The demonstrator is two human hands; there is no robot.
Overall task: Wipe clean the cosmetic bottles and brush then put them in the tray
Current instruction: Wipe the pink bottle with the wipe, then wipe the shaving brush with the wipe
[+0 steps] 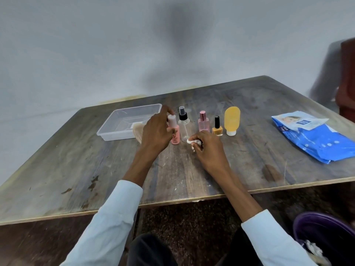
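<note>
Beside the tray (107, 129), left hand (155, 131) grips pink bottle (174, 136); right hand (207, 148) clutches wipe (193, 142)

Worn, scratched wooden table (192, 169), bearing a clear plastic tray (107, 134), a row of five cosmetic bottles: pink bottle (175, 138), clear spray bottle (183, 127), pink perfume bottle (203, 123), yellow nail polish (217, 128), yellow tube (232, 120), blue wet-wipes pack (315, 140) at right
</note>
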